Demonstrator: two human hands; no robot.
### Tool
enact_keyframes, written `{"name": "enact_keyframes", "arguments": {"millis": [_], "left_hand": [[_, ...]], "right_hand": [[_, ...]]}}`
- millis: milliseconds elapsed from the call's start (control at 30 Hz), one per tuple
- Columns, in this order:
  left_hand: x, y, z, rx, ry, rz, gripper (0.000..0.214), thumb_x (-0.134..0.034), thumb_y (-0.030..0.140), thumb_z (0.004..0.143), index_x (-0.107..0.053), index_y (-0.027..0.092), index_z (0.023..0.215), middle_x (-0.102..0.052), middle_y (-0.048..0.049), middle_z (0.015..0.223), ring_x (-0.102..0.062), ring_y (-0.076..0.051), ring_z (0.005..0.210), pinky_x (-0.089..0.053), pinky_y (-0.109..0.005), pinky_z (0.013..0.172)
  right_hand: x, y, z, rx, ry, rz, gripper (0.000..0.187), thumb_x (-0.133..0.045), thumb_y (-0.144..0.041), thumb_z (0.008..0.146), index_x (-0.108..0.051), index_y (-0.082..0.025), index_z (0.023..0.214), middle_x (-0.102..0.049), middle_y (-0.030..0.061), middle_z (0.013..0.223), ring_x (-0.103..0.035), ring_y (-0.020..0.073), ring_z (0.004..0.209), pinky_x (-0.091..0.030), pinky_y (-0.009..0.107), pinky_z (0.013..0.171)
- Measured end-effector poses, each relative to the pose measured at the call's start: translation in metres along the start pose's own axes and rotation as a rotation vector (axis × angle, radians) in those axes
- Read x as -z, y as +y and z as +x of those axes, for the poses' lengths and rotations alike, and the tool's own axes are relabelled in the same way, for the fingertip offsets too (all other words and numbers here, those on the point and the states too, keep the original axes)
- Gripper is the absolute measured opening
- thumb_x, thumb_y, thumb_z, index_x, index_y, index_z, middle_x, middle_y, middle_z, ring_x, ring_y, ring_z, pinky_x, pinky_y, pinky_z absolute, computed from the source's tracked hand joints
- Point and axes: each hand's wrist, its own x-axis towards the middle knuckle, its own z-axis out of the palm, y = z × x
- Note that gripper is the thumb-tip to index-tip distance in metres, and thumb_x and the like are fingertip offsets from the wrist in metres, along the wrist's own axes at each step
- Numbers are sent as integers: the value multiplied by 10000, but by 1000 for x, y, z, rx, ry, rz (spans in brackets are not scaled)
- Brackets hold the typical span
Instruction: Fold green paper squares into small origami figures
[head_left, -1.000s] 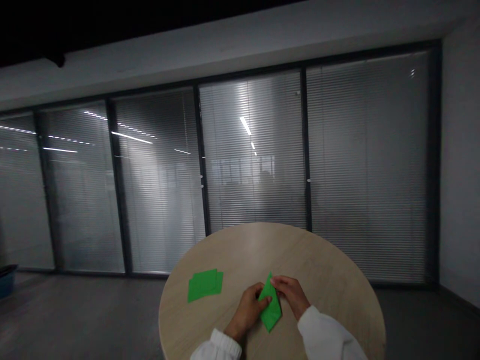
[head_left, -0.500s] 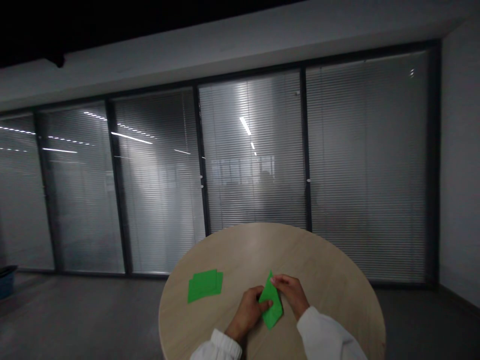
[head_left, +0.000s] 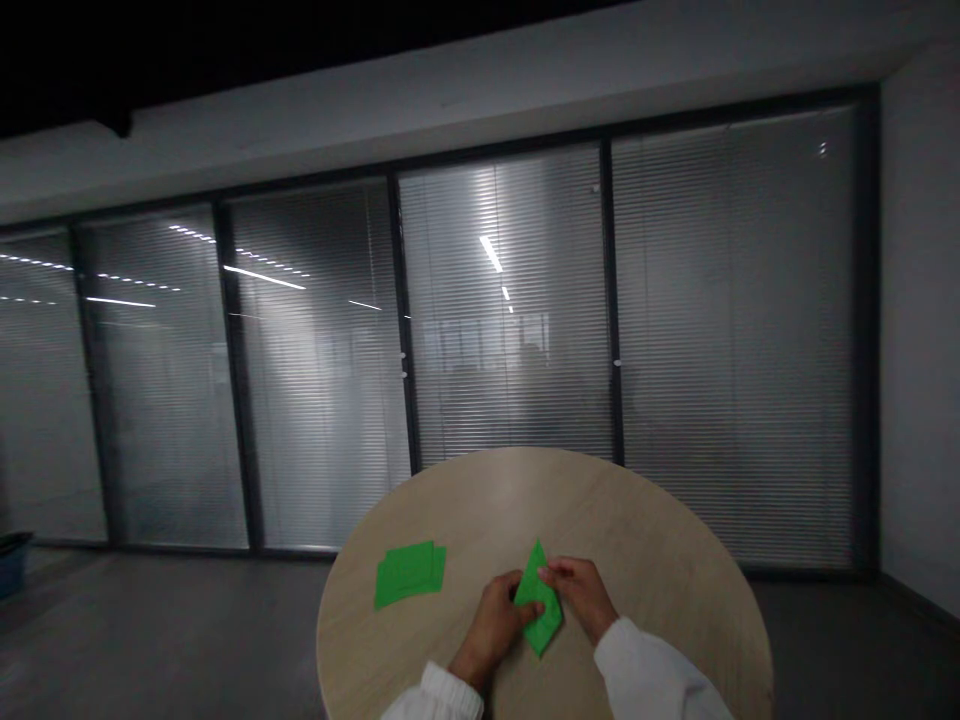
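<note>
A folded green paper with a pointed top lies on the round light-wood table, close to its near edge. My left hand pinches its left side with the fingertips. My right hand pinches its upper right edge near the point. Both wrists wear white sleeves. A small stack of flat green paper sheets rests on the table to the left, a hand's width from my left hand.
Behind the table runs a wall of glass panels with closed blinds in dark frames. A dark floor surrounds the table. A blue bin shows at the far left edge. A white wall stands on the right.
My right hand has slid slightly left and down along the paper's upper edge, and the fold looks a little tighter. The stack of sheets has not moved.
</note>
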Motion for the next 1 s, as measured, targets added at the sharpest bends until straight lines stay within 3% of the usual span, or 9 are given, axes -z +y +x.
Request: {"name": "enact_keyframes", "arguments": {"millis": [167, 267, 500, 700, 1000], "left_hand": [[2, -4, 3, 18, -5, -125, 310, -786, 315, 502, -634, 135, 703, -596, 12, 655, -515, -147, 630, -397, -247, 610], [2, -9, 7, -3, -14, -173, 378, -783, 433, 540, -644, 125, 708, -588, 7, 638, -511, -146, 622, -398, -251, 614], [2, -15, 7, -9, -18, -52, 496, -701, 582, 617, -687, 95, 707, -555, 6, 602, -475, -137, 586, -379, -245, 580], [5, -10, 6, -24, 80, 123, 489, -645, 602, 658, -679, 114, 656, -535, 8, 573, -466, -143, 580, -354, -237, 544], [4, -6, 5, -35, 76, 76, 501, -611, 600, 684, -680, 103, 677, -532, 3, 578, -461, -140, 572, -360, -241, 544]], "right_hand": [[0, -1, 0, 15, 17, -21, 454, -756, -593, 565, -717, -144, 616, -677, 29, 598, -577, 186, 593, -427, 273, 587], [1, -1, 0, 32, 7, -30, 441, -749, -583, 587, -726, -145, 635, -678, 25, 605, -574, 183, 602, -422, 268, 590], [-1, -2, -1, 19, -24, -39, 415, -746, -560, 596, -729, -147, 636, -681, 29, 619, -573, 182, 608, -415, 268, 591], [-3, -1, 0, 1, -26, -53, 448, -737, -584, 570, -728, -147, 673, -692, 34, 653, -597, 201, 658, -437, 278, 625], [-2, 1, -1, -15, -28, -103, 413, -728, -562, 568, -697, -157, 635, -663, 17, 598, -578, 184, 624, -422, 269, 616]]}}
